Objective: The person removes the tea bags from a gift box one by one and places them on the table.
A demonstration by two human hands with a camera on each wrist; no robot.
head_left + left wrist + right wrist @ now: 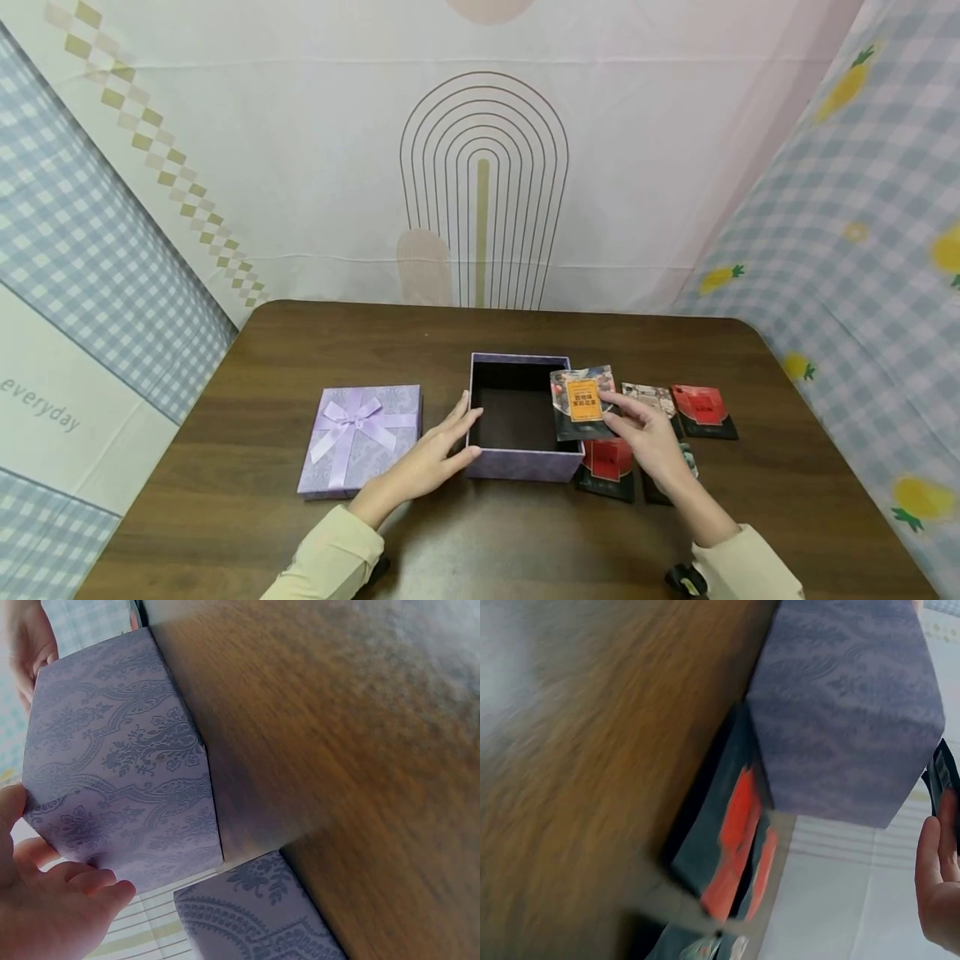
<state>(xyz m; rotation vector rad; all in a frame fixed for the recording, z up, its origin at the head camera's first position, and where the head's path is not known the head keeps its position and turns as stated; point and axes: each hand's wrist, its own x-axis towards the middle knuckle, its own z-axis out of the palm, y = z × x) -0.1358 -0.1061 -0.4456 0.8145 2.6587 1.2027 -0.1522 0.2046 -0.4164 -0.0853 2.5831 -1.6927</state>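
An uncovered purple patterned gift box [525,465] with a dark inside stands mid-table. My left hand [427,458] rests on its left side, fingers extended along the wall; the left wrist view shows the fingertips [112,892] at the box wall. Over the box's right rim, my right hand [647,433] pinches a small tea packet [583,423] with an orange label, between thumb and fingers. In the right wrist view only the dark edge of this packet [942,769] shows. The packet partly hides the box's right side.
The lilac lid [401,442] with a ribbon bow lies left of the box. Right of the box lie several other packets: a red and black one [609,471] by the front corner, another red one [705,410] farthest right, and pale patterned ones [648,396] partly behind the right hand.
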